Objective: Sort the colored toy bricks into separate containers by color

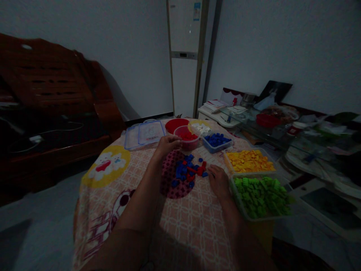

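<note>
At the front edge of a round pink tub (184, 143) of red pieces, my left hand (168, 146) is closed, its fingertips pinched together. Whatever is between them is too small and dark to make out. My right hand (219, 180) lies low over the cloth with fingers slightly bent and apart, beside the right end of a loose pile. Blue blocks (182, 171) and red blocks (200, 170) make up that pile, scattered on a dark pink patch of the tablecloth. A round blue piece (200, 160) lies just behind it.
On the right stand boxes of yellow pieces (249, 161) and green pieces (262, 195); behind are a box of blue pieces (216, 140), white pieces (201, 129) and a red bowl (175, 125). Clear lids (145, 134) lie back left. A cluttered glass table (251, 122) stands beyond.
</note>
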`<state>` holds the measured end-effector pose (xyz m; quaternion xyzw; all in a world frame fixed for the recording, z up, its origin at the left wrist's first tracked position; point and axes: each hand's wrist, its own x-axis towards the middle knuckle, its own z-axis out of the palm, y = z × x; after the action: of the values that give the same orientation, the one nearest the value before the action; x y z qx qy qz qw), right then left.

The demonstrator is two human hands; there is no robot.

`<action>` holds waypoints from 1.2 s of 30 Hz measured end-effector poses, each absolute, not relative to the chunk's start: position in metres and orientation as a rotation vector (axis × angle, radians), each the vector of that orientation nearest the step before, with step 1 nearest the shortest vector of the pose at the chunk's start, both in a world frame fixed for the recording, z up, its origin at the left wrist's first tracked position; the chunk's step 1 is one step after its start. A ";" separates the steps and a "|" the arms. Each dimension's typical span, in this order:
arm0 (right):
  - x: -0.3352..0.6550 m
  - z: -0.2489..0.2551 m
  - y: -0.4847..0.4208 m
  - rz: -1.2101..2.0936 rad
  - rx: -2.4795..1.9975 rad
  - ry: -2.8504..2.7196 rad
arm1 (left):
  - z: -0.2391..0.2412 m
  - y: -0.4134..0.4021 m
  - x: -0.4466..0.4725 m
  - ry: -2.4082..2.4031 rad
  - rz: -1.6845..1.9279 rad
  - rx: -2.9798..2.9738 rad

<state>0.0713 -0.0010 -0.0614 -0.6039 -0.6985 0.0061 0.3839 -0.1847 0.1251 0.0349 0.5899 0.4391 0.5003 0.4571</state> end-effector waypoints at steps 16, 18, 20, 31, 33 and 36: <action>0.072 -0.063 -0.001 0.043 -1.524 -1.767 | 0.027 0.113 -0.162 1.416 0.171 2.304; 0.072 -0.063 -0.001 0.049 -1.531 -1.773 | 0.023 0.115 -0.164 1.378 0.249 2.293; 0.072 -0.063 -0.001 0.053 -1.536 -1.774 | 0.019 0.118 -0.167 1.336 0.334 2.259; 0.071 -0.062 -0.001 0.067 -1.546 -1.760 | 0.024 0.124 -0.191 1.162 0.742 1.933; 0.072 -0.062 -0.001 0.061 -1.540 -1.763 | 0.028 0.123 -0.192 1.080 0.817 1.859; 0.072 -0.064 0.000 0.049 -1.524 -1.764 | 0.032 0.122 -0.187 1.055 0.995 1.699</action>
<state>0.0720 -0.0001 -0.0638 -0.6007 -0.6953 0.0195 0.3942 -0.1867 0.1216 0.0320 0.6835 0.4245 0.4005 0.4385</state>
